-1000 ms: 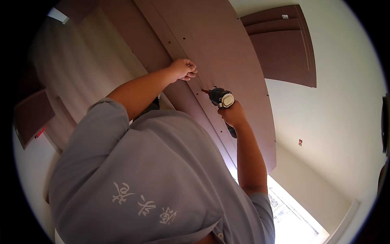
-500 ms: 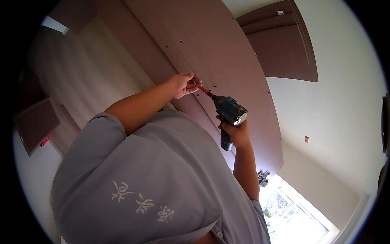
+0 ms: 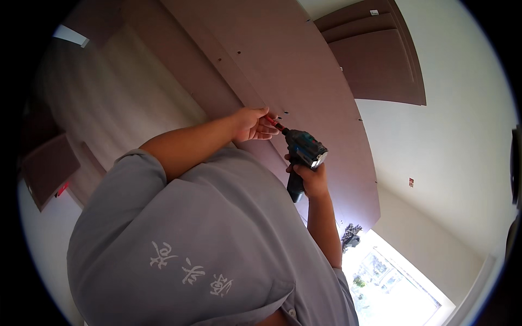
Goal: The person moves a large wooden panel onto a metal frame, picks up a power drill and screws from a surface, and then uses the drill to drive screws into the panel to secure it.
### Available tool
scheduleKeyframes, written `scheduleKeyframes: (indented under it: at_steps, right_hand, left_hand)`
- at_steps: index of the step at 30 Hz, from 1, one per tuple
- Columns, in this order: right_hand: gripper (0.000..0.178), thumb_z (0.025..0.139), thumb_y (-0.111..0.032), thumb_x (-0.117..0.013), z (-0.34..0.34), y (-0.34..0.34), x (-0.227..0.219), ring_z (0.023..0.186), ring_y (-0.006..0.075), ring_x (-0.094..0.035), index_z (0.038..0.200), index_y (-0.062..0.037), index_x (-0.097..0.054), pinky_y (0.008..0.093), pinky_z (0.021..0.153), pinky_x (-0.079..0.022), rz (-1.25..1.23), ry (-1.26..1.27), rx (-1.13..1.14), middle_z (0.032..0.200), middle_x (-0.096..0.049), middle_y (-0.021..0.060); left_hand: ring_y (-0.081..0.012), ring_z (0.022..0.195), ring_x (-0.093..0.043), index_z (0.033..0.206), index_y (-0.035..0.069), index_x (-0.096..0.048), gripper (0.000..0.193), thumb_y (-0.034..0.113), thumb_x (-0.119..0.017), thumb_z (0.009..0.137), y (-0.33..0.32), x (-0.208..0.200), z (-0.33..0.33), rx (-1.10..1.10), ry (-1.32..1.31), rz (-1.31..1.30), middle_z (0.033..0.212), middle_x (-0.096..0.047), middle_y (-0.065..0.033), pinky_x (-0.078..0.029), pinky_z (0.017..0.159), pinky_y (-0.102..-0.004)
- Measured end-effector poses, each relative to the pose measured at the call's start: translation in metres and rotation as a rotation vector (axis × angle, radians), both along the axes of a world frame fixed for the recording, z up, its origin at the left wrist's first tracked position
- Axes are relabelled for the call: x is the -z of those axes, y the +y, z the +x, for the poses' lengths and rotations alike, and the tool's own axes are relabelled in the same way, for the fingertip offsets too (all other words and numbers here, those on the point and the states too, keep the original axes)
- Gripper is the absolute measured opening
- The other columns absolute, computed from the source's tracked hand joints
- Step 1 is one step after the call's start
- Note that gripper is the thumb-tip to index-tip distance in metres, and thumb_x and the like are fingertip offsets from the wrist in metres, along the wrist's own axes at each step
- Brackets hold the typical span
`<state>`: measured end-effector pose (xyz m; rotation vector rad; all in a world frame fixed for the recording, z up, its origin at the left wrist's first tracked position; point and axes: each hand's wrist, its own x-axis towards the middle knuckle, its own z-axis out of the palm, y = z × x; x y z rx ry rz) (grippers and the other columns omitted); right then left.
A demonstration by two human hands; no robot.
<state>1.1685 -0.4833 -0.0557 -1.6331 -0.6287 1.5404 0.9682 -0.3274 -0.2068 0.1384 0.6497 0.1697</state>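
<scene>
My right hand (image 3: 311, 176) is closed around the grip of a dark teal and black cordless drill (image 3: 304, 148). A red-sleeved driver bit (image 3: 274, 121) points from its chuck up and left. The thumb and forefinger of my left hand (image 3: 253, 125) are pinched at the bit's front end, with the other fingers loosely extended below it. Whether a small screw sits between the fingertips I cannot make out. Right behind both hands is a long brownish-mauve panel (image 3: 304, 70) with several small holes, two of them close to the bit.
More mauve boards (image 3: 375, 60) stand against the white wall (image 3: 446, 108) at upper right. Another board piece (image 3: 50, 168) is at the left. A bright window (image 3: 391, 288) lies at lower right, with a dark bundled object (image 3: 351, 237) by the panel's end.
My left hand has shifted right and slightly down, its fingertips further along the red bit. The drill and my right hand have moved slightly left.
</scene>
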Motion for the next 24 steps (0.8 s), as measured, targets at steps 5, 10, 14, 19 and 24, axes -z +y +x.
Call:
scheduleKeyframes:
  at_steps: [5,10,14,19,24]
  right_hand:
    - [0.037,0.084,0.001,-0.066,0.013,0.004,0.01,0.085,0.0195,-0.073,0.12,0.0049,-0.071,0.0346,0.078,-0.059,-0.138,-0.221,-0.113,0.104,-0.077,0.0106]
    - [0.029,0.082,-0.011,-0.071,0.02,0.012,0.025,0.078,0.0177,-0.073,0.108,0.0014,-0.075,0.034,0.076,-0.058,-0.338,-0.481,-0.244,0.094,-0.077,0.0115]
    - [0.039,0.081,-0.018,-0.073,0.013,0.041,0.012,0.092,0.0287,-0.076,0.117,-0.0038,-0.073,0.0418,0.084,-0.059,-0.376,-0.696,-0.461,0.103,-0.078,0.0161]
    - [0.05,0.081,-0.026,-0.074,-0.028,0.078,-0.012,0.113,0.0401,-0.071,0.129,-0.0107,-0.069,0.0491,0.095,-0.057,-0.449,-1.007,-0.727,0.117,-0.076,0.0185]
    - [0.051,0.081,-0.027,-0.074,-0.023,0.085,-0.014,0.113,0.0384,-0.071,0.129,-0.011,-0.069,0.0483,0.096,-0.057,-0.485,-0.981,-0.741,0.119,-0.076,0.0174]
  left_hand:
    - [-0.0311,0.128,-0.064,0.151,0.009,-0.053,0.057,0.044,-0.06,0.107,0.016,0.028,-0.013,0.333,0.57,0.945,0.145,-0.062,-0.0152,-0.05,0.109,-0.052]
    - [-0.0335,0.157,-0.032,0.159,0.01,-0.046,0.071,0.035,-0.072,0.098,0.045,0.019,-0.038,0.634,1.006,1.985,0.169,-0.035,-0.0145,-0.028,0.127,-0.0549]
    - [-0.0336,0.163,-0.017,0.161,0.009,-0.043,0.075,0.031,-0.074,0.096,0.05,0.014,-0.039,0.849,0.914,1.957,0.175,-0.024,-0.0146,-0.019,0.132,-0.054]
    - [-0.0383,0.163,-0.017,0.162,0.006,-0.039,0.081,0.031,-0.075,0.094,0.051,0.021,-0.048,0.886,0.924,2.063,0.175,-0.022,-0.0195,-0.02,0.131,-0.0542]
    - [-0.0401,0.163,-0.017,0.164,0.005,-0.035,0.086,0.031,-0.076,0.092,0.049,0.028,-0.044,0.89,0.959,2.082,0.175,-0.02,-0.0216,-0.02,0.131,-0.0538]
